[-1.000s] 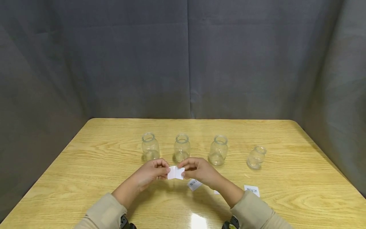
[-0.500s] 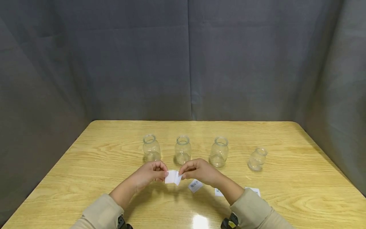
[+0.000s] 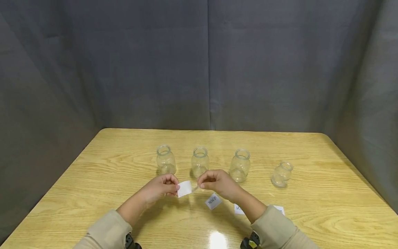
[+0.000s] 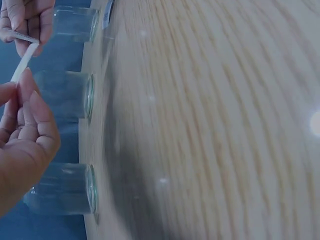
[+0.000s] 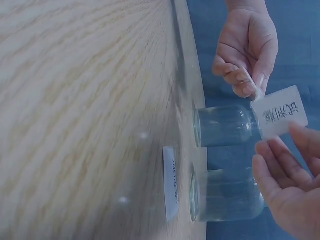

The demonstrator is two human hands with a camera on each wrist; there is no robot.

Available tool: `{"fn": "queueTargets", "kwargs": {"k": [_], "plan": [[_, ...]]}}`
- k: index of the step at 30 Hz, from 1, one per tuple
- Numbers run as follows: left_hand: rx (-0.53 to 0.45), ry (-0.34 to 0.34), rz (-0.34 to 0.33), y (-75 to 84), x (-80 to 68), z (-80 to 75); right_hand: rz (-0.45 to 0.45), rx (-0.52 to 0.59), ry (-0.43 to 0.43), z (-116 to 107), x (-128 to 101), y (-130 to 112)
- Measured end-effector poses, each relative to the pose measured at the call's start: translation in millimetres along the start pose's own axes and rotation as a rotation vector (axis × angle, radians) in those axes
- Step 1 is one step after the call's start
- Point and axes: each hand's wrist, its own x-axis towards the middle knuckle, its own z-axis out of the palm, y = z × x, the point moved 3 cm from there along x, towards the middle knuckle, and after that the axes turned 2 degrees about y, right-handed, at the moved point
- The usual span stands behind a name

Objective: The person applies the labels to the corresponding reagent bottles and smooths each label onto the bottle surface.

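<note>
Both hands have pulled apart, so the left hand [image 3: 161, 189] pinches the white label [image 3: 185, 188] above the bench [image 3: 93, 180] while the right hand [image 3: 217, 183] pinches its peeled backing strip [image 3: 196, 188].

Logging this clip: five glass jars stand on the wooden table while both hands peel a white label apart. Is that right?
Not quite: the head view shows four glass jars, not five. The rest holds: they stand on the wooden table while the left hand and right hand peel the white label apart.
</note>
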Motion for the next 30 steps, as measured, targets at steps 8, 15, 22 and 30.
{"fn": "queueTargets", "kwargs": {"k": [8, 15, 22, 30], "plan": [[-0.023, 0.022, -0.031, -3.2, -1.1, -5.1, 0.001, 0.014, 0.06, 1, 3, -2], [0.025, -0.036, -0.073, -4.8, -4.8, -3.1, 0.012, 0.01, 0.074, 5, 5, -2], [0.034, -0.079, -0.085, -4.8, -10.5, -1.5, 0.013, 0.035, 0.045, 12, 8, -2], [0.035, -0.071, -0.078, -2.0, -12.2, -0.5, 0.025, 0.004, 0.048, 20, 12, -1]]}}
